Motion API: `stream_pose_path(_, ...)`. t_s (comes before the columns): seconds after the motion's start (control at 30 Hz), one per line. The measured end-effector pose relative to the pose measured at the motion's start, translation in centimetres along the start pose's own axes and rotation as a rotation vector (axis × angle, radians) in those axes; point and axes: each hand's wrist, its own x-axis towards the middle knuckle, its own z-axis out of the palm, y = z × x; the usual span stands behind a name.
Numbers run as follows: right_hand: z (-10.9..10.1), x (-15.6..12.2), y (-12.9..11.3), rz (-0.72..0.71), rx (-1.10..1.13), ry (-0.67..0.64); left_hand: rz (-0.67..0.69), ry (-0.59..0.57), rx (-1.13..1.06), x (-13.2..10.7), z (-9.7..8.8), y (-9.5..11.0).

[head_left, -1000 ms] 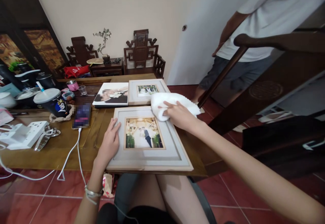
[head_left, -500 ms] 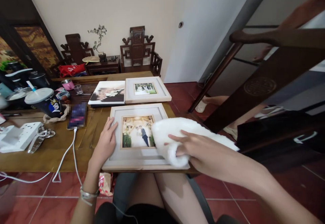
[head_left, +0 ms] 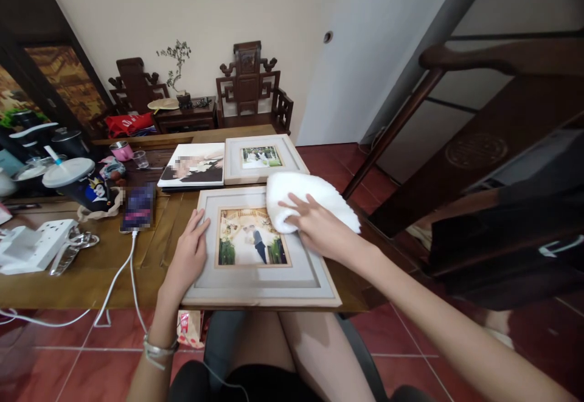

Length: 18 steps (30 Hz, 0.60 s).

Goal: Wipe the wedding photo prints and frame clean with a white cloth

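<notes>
Head view: framed wedding photograph was laid flat on the wooden table between both hands, its longer visible span left to right. Left edge was touched directly by the left hand, fingers slightly parted, nothing grasped. Far right corner was covered by white plush cloth, gripped under the right hand, fingers partly spread.

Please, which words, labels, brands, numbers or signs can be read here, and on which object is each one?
No text is legible.
Red bag: white marks, too blurred to read.
Paper bag: marks on red label, too small.
Phone: screen pixelated, unreadable.
Chair back: round carved emblem, too blurred.
</notes>
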Motion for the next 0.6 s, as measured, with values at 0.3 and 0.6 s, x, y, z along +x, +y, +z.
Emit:
stream_pose_path(0.3,-4.4,-8.5,-6.2,-0.085,0.258,-0.139,0.013,0.018,0.007,-0.1,0.2,-0.1)
stream_pose_path(0.6,-2.6,-2.1,-4.6,-0.023,0.12,-0.049,0.021,-0.021,0.011,-0.1,0.0,0.0)
